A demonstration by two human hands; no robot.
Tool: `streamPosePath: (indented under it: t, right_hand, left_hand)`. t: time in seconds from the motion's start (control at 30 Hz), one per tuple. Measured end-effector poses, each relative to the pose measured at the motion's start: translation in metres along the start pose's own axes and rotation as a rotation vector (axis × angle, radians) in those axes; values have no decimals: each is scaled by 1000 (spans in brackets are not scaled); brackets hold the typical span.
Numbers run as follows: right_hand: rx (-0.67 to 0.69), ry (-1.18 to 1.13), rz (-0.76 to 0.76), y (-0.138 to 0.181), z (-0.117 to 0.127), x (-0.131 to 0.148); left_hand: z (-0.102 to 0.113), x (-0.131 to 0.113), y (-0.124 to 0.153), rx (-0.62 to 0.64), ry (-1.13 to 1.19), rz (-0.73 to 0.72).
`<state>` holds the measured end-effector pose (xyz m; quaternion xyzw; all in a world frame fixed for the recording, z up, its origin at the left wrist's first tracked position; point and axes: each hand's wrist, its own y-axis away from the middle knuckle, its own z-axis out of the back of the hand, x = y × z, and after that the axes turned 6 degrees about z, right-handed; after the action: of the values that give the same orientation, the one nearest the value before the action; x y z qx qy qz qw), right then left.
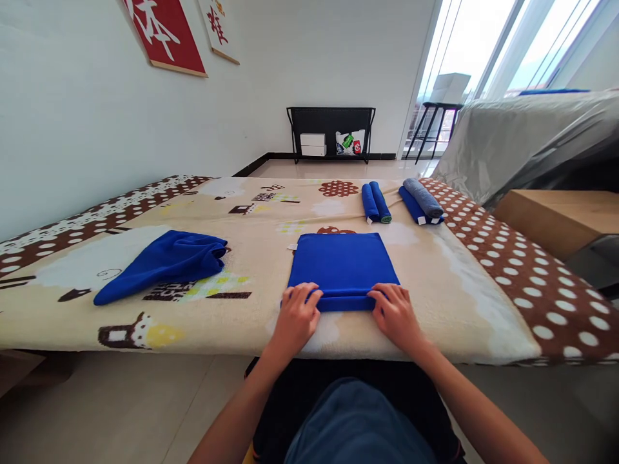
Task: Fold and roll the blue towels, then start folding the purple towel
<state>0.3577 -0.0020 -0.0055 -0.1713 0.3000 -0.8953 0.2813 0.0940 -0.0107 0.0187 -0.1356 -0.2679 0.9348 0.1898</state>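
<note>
On the left a loose blue towel [164, 261] lies crumpled, untouched. Centre of the tabletop [435, 270], left hand [294, 319] and right hand [396, 316] both pinch the folded towel [343, 261] at its near edge, barely one turn rolled. Far right, two rolled bundles [376, 202] look finished.

A room in a home, seemingly an apartment: a bed under a cartoon-print fleece blanket [435, 270]; red calligraphy hangings [167, 32] on the white wall; a black metal rack [331, 132] by the far wall; tall windows [464, 45] with a stool [432, 125] beside them; furniture under a grey sheet [512, 138]; tiled floor [120, 406].
</note>
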Motion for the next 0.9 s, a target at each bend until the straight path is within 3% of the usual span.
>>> streamPosePath:
  t: [0.07,0.13,0.23,0.33,0.4,0.53,0.63,0.7,0.77,0.9]
  right_hand:
    - [6,-106,110,-7,-13,18]
    - [21,-168,164,-9,-21,23]
    - [73,-142,137,3,-16,7]
    - [110,-7,60,23,0,-18]
    - [95,90,5,32,7,-25]
    - [54,140,-23,20,2,1]
    - [136,10,87,-3,-13,32]
    - [197,-38,114,-12,-18,38]
    - [221,-13,73,-9,-17,26]
    - [223,92,-46,19,1,-25]
  left_hand:
    - [-15,-15,-3,26,111,-143]
    - [-25,-16,-4,56,198,-192]
    - [-26,6,4,102,224,-138]
    - [-11,34,18,129,100,-22]
    - [-2,41,25,103,-12,56]
    - [-3,10,17,46,-114,87]
    - [-17,-23,-1,128,-30,-43]
    - [-25,-30,-8,187,15,-93]
    - [-27,-22,-6,207,1,-46]
    - [-15,23,15,196,-84,115]
